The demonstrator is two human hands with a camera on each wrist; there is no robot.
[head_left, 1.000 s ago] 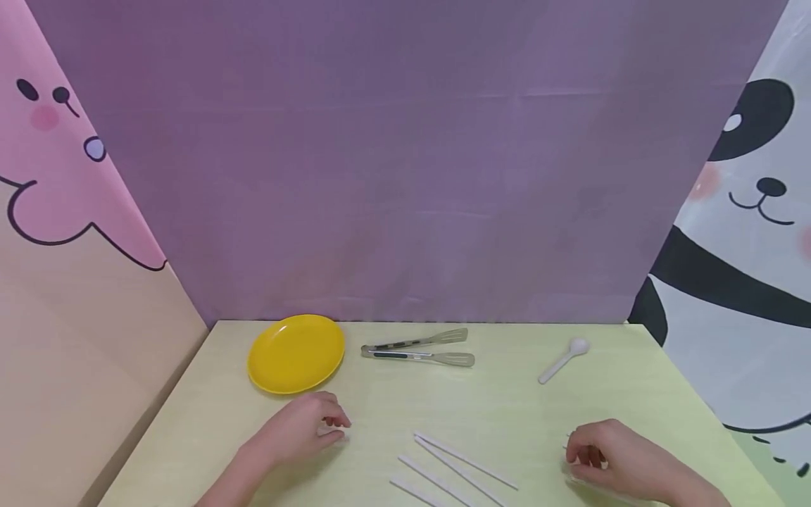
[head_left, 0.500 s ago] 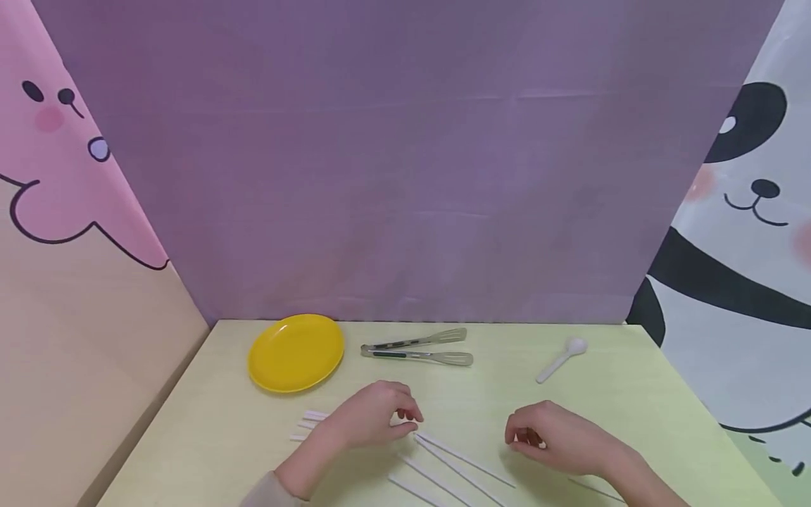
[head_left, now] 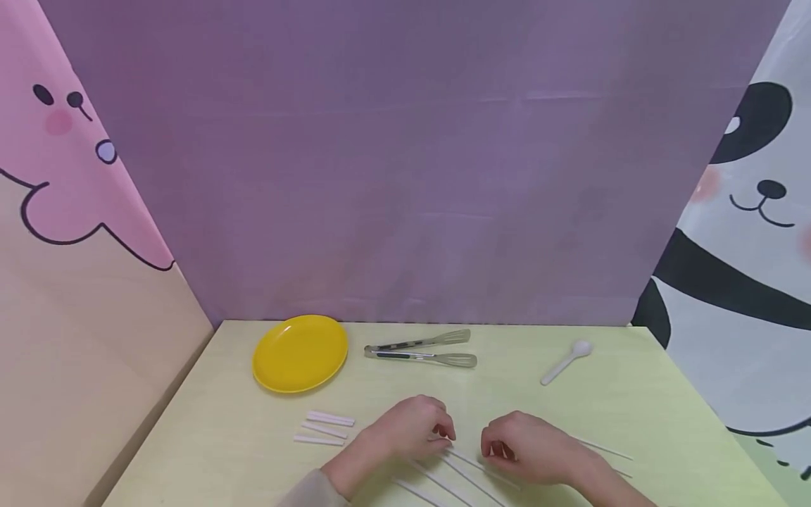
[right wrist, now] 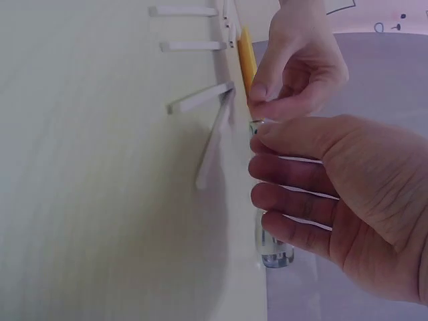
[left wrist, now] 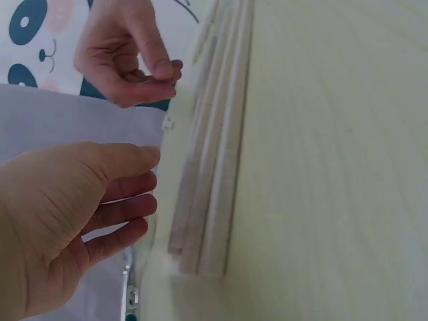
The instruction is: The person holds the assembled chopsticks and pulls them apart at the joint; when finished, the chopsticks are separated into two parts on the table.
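Several long white chopsticks (head_left: 441, 483) lie fanned on the table's front middle. My left hand (head_left: 421, 426) hovers at their far ends, thumb and fingers loosely bent. Just right of it, my right hand (head_left: 526, 447) hangs close to the same chopsticks. Neither palm holds anything: in the left wrist view the left hand (left wrist: 87, 214) has its fingers spread beside the chopsticks (left wrist: 221, 221), and in the right wrist view the right hand (right wrist: 348, 200) has relaxed fingers. The right forearm partly covers two thin sticks (head_left: 605, 448) at the right.
Short white sticks (head_left: 325, 430) lie left of the left hand. Behind them sits a yellow plate (head_left: 300, 355). Metal tongs (head_left: 455, 360) rest at the back middle, a white spoon (head_left: 581, 348) at the back right. A purple cloth (head_left: 405, 176) rises behind the table.
Both hands have come inward, the left hand moving right and the right hand moving left. The short sticks at left and thin sticks at right are now uncovered.
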